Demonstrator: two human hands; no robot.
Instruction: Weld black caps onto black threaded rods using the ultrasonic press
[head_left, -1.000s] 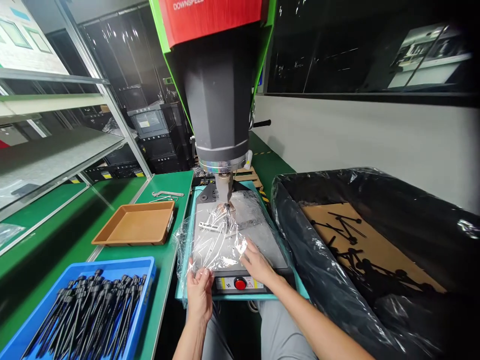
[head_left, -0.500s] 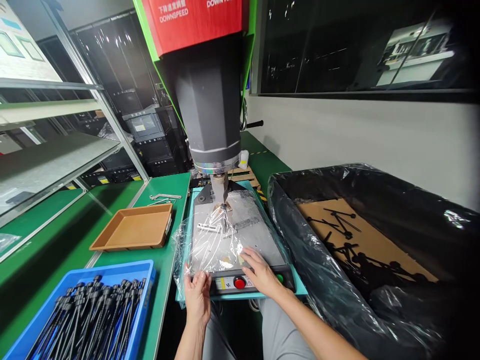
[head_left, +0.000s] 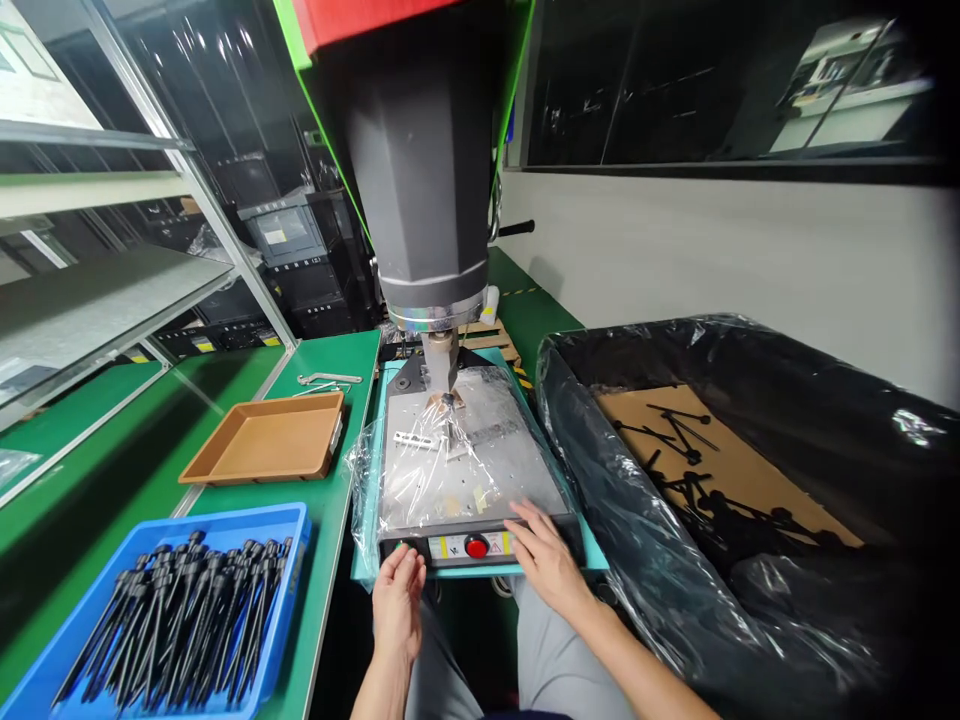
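A press machine (head_left: 420,190) stands before me, its steel tip (head_left: 442,362) just above a small black-topped part (head_left: 448,402) on the metal base plate (head_left: 420,500). Clear plastic film lies over much of the plate. My left hand (head_left: 397,605) is at the left end of the front panel, its fingers bunched together by a green button (head_left: 400,548); I see nothing held in them. My right hand (head_left: 553,562) is at the panel's right end, fingers spread and holding nothing. The right green button is hidden behind it. Between the hands is a red button (head_left: 476,546).
To the left, a blue bin (head_left: 292,590) holds several black stemmed parts (head_left: 187,610). Behind it are a brown tray (head_left: 262,440) and a wrench (head_left: 330,379). On the right, a box lined with black plastic (head_left: 600,450) contains similar parts (head_left: 690,440) on cardboard.
My right hand has moved right and off the plate to the panel's end. My left hand's fingers have drawn together at the left green button. The view has shifted slightly.
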